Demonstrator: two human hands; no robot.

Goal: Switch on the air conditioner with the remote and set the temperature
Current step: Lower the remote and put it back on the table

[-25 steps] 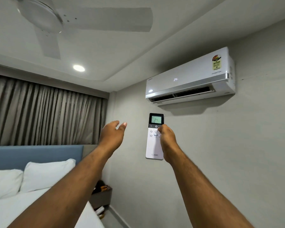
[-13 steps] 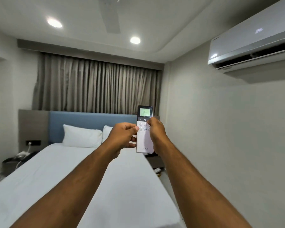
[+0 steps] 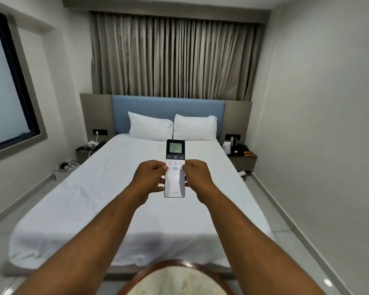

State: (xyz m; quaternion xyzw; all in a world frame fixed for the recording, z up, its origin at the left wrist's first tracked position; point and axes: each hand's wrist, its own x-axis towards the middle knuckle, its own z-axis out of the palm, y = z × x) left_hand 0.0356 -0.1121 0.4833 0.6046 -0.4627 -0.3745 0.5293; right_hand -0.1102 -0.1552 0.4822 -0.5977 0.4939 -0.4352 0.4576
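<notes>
White remote (image 3: pixel 174 179) upright above bed (image 3: pixel 107 188), left hand (image 3: pixel 149 179) and right hand (image 3: pixel 197 176) clamped on its side edges

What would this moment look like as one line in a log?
hands: left and right both hold remote | display: 24 | over: bed | air conditioner: out of view

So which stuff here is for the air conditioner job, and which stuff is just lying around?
For the job:
remote, screen showing 24
left hand holding it
right hand holding it

Just lying around:
two pillows
bed
kettle on the side table
curtains
</notes>
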